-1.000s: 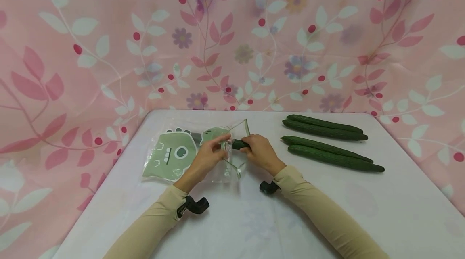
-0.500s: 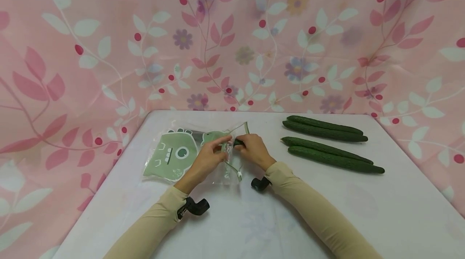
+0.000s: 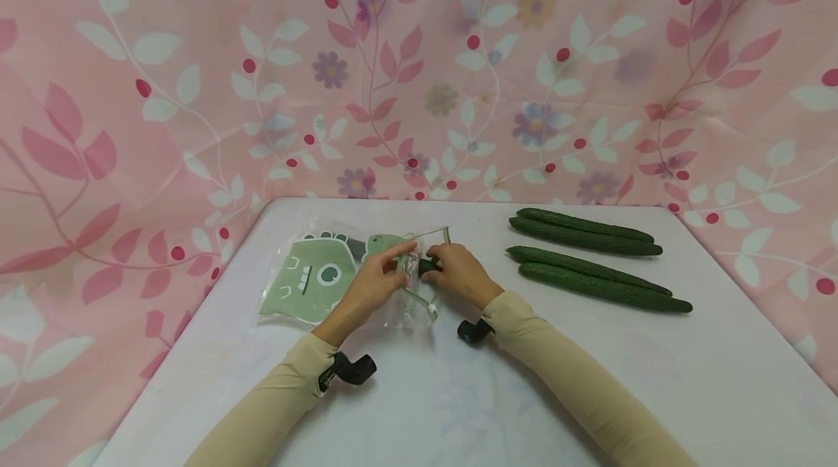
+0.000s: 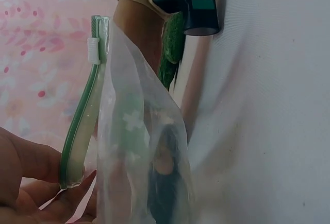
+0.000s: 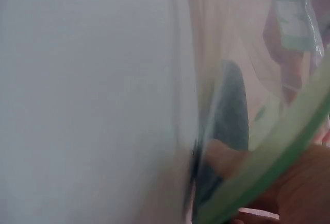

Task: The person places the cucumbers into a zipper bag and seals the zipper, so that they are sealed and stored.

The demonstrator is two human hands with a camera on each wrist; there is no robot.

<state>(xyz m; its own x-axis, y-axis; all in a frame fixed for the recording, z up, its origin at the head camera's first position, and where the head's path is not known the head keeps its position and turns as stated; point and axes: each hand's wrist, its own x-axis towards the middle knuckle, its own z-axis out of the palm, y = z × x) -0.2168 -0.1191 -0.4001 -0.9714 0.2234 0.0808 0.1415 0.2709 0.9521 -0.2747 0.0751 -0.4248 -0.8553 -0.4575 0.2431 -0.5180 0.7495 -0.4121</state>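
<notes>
One pink floral backdrop hangs behind a white-covered table. On the table's left half lies a clear plastic bag with green cartoon prints, its mouth facing right. It should be light, floppy and slick, easiest to manage by its stiffer rim rather than the loose film. On the right, four cucumbers lie in two pairs, a far pair and a near pair, each pair side by side. Another cucumber sits mostly inside the bag, its end at the mouth. It probably feels firm and fairly weighty, liable to snap if bent; a hold around its body, or on the end, looks surest. The right hand grips that end. The left hand pinches the green zip strip, which carries a small white slider.
</notes>
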